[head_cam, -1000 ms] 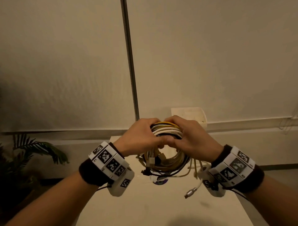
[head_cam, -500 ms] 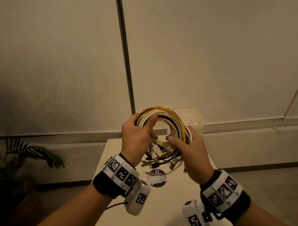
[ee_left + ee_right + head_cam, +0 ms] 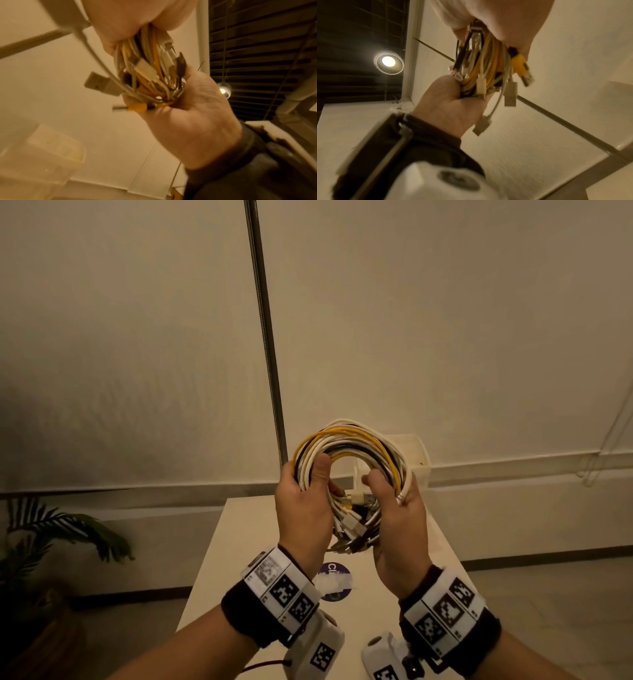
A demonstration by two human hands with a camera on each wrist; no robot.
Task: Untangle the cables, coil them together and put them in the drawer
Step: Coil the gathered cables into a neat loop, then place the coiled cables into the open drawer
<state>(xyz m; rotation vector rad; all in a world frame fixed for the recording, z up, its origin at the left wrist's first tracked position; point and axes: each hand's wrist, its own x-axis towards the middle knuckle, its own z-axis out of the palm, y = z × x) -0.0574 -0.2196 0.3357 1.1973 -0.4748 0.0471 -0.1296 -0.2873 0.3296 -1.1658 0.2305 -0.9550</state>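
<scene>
A coil of white, yellow and black cables (image 3: 352, 445) stands upright in the air above the far end of the table (image 3: 239, 542). My left hand (image 3: 305, 498) grips its left side, thumb over the strands. The coil's right side sits in my right hand (image 3: 399, 508), thumb hooked inside the loop. Plug ends bunch at the bottom between my palms. In the left wrist view the cable bundle (image 3: 150, 75) runs down into the right hand (image 3: 188, 115), a USB plug (image 3: 101, 83) sticking out. In the right wrist view the cable bundle (image 3: 481, 67) meets the left hand (image 3: 453, 108). The white drawer box (image 3: 419, 453) stands behind the coil.
A round purple sticker (image 3: 334, 577) lies on the table below my hands. A metal pole (image 3: 263, 337) rises against the wall behind. A potted plant (image 3: 51, 535) stands on the floor at the left. Floor shows to the right of the table.
Both hands have raised the coil from low over the table and turned it upright, palms now facing me. The loose ends that trailed on the table now hang gathered in the bundle.
</scene>
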